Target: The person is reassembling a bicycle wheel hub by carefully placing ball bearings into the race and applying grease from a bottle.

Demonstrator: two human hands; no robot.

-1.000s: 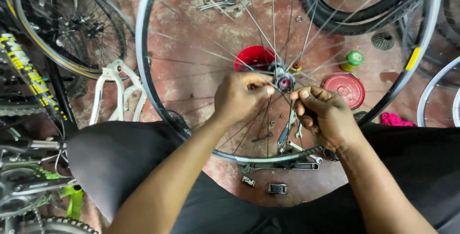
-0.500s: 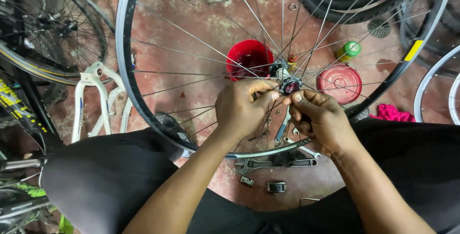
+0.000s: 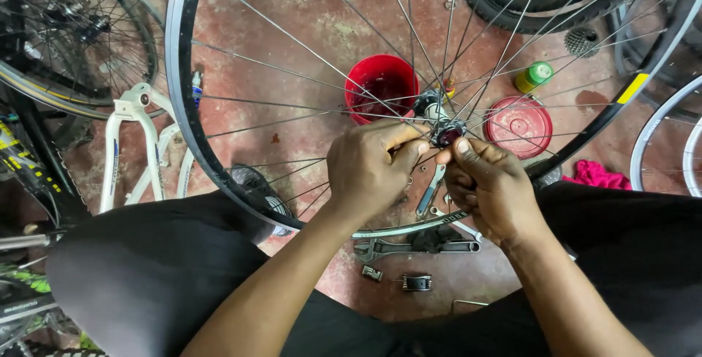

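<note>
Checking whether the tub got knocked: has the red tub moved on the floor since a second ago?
Cannot tell. The red tub keeps its spot beside the red lid; only the camera view shifted.

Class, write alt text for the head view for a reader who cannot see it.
Left hand and right hand pinch the hub of a spoked bicycle wheel over a red floor, with a red tub and wrench nearby.

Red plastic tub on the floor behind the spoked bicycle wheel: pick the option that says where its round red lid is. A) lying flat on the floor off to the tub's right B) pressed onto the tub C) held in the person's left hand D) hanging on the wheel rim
A: the round red lid lies flat on the floor, apart from the open red plastic tub, which stands to its left.
</note>
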